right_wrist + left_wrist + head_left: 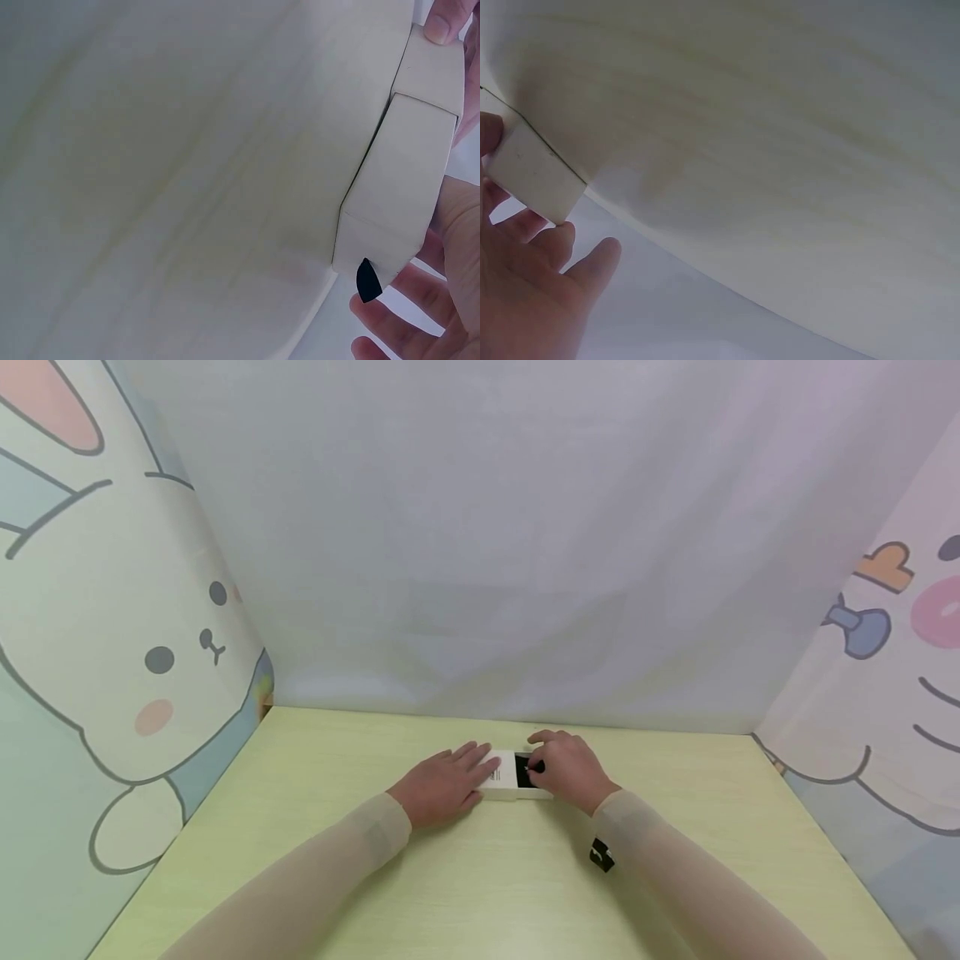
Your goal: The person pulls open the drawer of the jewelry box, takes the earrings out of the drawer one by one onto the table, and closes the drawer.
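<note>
A slim white box (498, 770) lies on the table with its tray (534, 793) drawn out to the right. Inside the tray shows a black insert (523, 768) with a small white mark. My left hand (438, 785) holds the box's left part, fingers over the top and thumb against the near side. At the tray, my right hand (573, 768) bends thumb and index finger together on the black insert. In the right wrist view, a black tab (367, 281) sticks out from the box's end, close to the right fingertips.
A small black piece with white markings (602, 855) shows beside the right sleeve (637, 827). Behind the pale yellow table (337, 743) hangs a plain grey-white curtain (480, 543). Cartoon-printed cloths (112, 627) stand at both sides.
</note>
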`<move>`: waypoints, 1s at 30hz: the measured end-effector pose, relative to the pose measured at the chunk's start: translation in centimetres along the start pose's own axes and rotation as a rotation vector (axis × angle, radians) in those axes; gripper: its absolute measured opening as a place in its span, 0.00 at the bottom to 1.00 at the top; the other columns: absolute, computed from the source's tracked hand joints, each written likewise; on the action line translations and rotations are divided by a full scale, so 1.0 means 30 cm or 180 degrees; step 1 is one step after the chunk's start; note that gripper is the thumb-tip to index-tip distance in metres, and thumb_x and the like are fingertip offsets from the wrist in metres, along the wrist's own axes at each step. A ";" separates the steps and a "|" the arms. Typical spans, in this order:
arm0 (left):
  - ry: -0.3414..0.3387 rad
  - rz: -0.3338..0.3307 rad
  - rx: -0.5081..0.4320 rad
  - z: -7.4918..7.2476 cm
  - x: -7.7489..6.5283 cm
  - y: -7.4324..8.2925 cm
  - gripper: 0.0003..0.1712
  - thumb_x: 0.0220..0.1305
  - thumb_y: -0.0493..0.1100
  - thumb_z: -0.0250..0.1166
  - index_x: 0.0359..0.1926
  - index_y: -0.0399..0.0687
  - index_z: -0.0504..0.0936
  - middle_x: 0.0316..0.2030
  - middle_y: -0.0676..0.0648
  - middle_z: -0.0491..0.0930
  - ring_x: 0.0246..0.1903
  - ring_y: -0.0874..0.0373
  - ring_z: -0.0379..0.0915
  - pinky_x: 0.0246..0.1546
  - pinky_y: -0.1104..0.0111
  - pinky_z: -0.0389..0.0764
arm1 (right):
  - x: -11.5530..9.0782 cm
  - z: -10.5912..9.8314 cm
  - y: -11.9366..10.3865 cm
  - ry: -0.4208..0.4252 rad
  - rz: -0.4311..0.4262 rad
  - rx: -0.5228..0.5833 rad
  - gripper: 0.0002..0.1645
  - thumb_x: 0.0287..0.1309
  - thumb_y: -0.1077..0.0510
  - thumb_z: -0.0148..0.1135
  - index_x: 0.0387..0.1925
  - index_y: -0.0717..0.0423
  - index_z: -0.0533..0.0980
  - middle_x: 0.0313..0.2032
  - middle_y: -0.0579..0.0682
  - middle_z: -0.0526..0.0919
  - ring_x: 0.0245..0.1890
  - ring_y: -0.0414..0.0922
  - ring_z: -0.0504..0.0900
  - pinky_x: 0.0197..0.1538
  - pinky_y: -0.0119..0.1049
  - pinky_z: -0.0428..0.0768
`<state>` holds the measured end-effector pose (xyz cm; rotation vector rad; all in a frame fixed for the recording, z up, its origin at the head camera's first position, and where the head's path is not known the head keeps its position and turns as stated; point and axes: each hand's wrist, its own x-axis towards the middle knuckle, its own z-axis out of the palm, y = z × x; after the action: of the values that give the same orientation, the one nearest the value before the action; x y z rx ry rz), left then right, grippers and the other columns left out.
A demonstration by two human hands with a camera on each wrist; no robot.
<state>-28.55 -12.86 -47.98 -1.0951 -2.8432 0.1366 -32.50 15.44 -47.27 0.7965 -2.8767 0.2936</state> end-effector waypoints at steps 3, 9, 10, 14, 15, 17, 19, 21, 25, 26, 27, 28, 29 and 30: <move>0.0014 0.0020 0.0023 0.003 0.004 -0.003 0.36 0.94 0.56 0.60 0.93 0.55 0.69 0.92 0.43 0.70 0.90 0.44 0.71 0.87 0.50 0.82 | 0.002 0.004 0.002 0.0016 -0.0004 -0.0007 0.03 0.71 0.55 0.85 0.38 0.45 0.98 0.69 0.53 0.94 0.63 0.61 0.95 0.69 0.67 0.93; 0.0048 0.0059 0.0011 -0.001 0.001 -0.006 0.36 0.93 0.55 0.61 0.92 0.53 0.70 0.91 0.41 0.71 0.89 0.43 0.72 0.86 0.50 0.82 | 0.000 0.003 0.002 0.0051 -0.0037 -0.0040 0.02 0.71 0.55 0.85 0.38 0.45 0.98 0.68 0.53 0.94 0.62 0.60 0.95 0.69 0.67 0.93; 0.0042 0.0060 0.0011 -0.002 0.000 -0.006 0.36 0.93 0.55 0.61 0.92 0.53 0.70 0.91 0.41 0.71 0.89 0.43 0.72 0.86 0.50 0.82 | 0.000 0.002 0.001 0.0059 -0.0045 -0.0045 0.02 0.71 0.55 0.85 0.38 0.45 0.98 0.68 0.53 0.94 0.61 0.60 0.95 0.69 0.67 0.93; 0.0018 0.0054 0.0013 -0.004 0.000 -0.004 0.36 0.93 0.55 0.61 0.92 0.53 0.70 0.91 0.41 0.71 0.89 0.43 0.72 0.87 0.50 0.82 | -0.005 -0.006 -0.005 0.0082 -0.0082 -0.0061 0.03 0.71 0.56 0.85 0.38 0.46 0.98 0.67 0.54 0.94 0.61 0.60 0.95 0.67 0.67 0.93; 0.0010 0.0051 0.0018 -0.005 0.000 -0.003 0.36 0.93 0.55 0.61 0.92 0.53 0.70 0.91 0.41 0.70 0.90 0.43 0.72 0.87 0.50 0.81 | -0.006 -0.007 -0.006 0.0089 -0.0089 -0.0066 0.03 0.70 0.56 0.85 0.38 0.46 0.98 0.67 0.54 0.94 0.61 0.60 0.95 0.67 0.66 0.93; 0.0005 0.0049 0.0028 -0.008 0.000 -0.002 0.36 0.93 0.54 0.61 0.92 0.52 0.70 0.91 0.42 0.71 0.89 0.43 0.72 0.87 0.50 0.82 | -0.008 -0.008 -0.007 0.0095 -0.0097 -0.0081 0.03 0.71 0.57 0.84 0.38 0.47 0.98 0.67 0.54 0.94 0.61 0.60 0.95 0.67 0.66 0.93; -0.0005 0.0046 0.0032 -0.009 -0.001 -0.001 0.35 0.93 0.54 0.61 0.92 0.52 0.70 0.91 0.42 0.71 0.89 0.43 0.72 0.87 0.51 0.82 | -0.009 -0.007 -0.007 0.0100 -0.0096 -0.0095 0.03 0.71 0.57 0.84 0.38 0.46 0.98 0.67 0.54 0.94 0.61 0.60 0.95 0.67 0.66 0.93; -0.0012 0.0042 0.0048 -0.009 -0.001 0.000 0.35 0.93 0.54 0.61 0.92 0.52 0.70 0.91 0.42 0.71 0.89 0.44 0.72 0.87 0.51 0.82 | -0.009 -0.005 -0.007 0.0112 -0.0098 -0.0111 0.03 0.71 0.57 0.84 0.38 0.46 0.98 0.67 0.54 0.94 0.61 0.60 0.95 0.67 0.65 0.93; -0.0022 0.0032 0.0040 -0.007 0.000 0.001 0.35 0.93 0.54 0.60 0.92 0.53 0.70 0.91 0.42 0.71 0.90 0.44 0.72 0.87 0.51 0.82 | -0.009 -0.003 -0.007 0.0120 -0.0096 -0.0117 0.03 0.71 0.57 0.84 0.38 0.46 0.98 0.68 0.54 0.94 0.62 0.60 0.95 0.68 0.65 0.93; -0.0028 0.0027 0.0031 -0.006 0.000 0.001 0.35 0.94 0.54 0.60 0.92 0.53 0.70 0.91 0.42 0.70 0.90 0.44 0.71 0.87 0.51 0.82 | -0.010 -0.004 -0.007 0.0124 -0.0099 -0.0119 0.03 0.71 0.57 0.84 0.38 0.46 0.98 0.68 0.54 0.94 0.62 0.60 0.95 0.68 0.65 0.93; -0.0032 0.0024 0.0023 -0.006 0.000 0.000 0.35 0.94 0.54 0.60 0.92 0.53 0.70 0.91 0.42 0.70 0.90 0.44 0.71 0.87 0.50 0.81 | -0.010 -0.005 -0.008 0.0127 -0.0099 -0.0114 0.03 0.71 0.57 0.84 0.38 0.46 0.98 0.68 0.54 0.94 0.63 0.60 0.94 0.68 0.66 0.93; -0.0034 0.0023 0.0014 -0.005 0.000 0.000 0.35 0.94 0.54 0.60 0.92 0.53 0.70 0.92 0.42 0.70 0.90 0.44 0.71 0.87 0.51 0.81 | -0.011 -0.007 -0.009 0.0130 -0.0102 -0.0109 0.03 0.72 0.57 0.84 0.38 0.46 0.98 0.68 0.54 0.94 0.63 0.60 0.94 0.68 0.66 0.93; -0.0034 0.0022 0.0004 -0.005 0.001 -0.001 0.35 0.94 0.54 0.60 0.92 0.53 0.70 0.92 0.42 0.70 0.90 0.44 0.71 0.88 0.51 0.81 | -0.012 -0.009 -0.010 0.0136 -0.0105 -0.0104 0.03 0.71 0.57 0.84 0.38 0.46 0.98 0.68 0.54 0.94 0.63 0.60 0.94 0.68 0.66 0.92; -0.0034 0.0023 0.0004 -0.005 0.001 -0.001 0.35 0.94 0.54 0.60 0.92 0.53 0.70 0.92 0.42 0.70 0.90 0.44 0.71 0.88 0.51 0.81 | -0.014 -0.011 -0.011 0.0145 -0.0113 -0.0102 0.03 0.71 0.57 0.84 0.38 0.46 0.98 0.68 0.54 0.94 0.62 0.61 0.94 0.68 0.66 0.92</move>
<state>-28.57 -12.87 -47.84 -1.1079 -2.8484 0.1450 -31.94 15.45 -46.98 0.8236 -2.8143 0.2573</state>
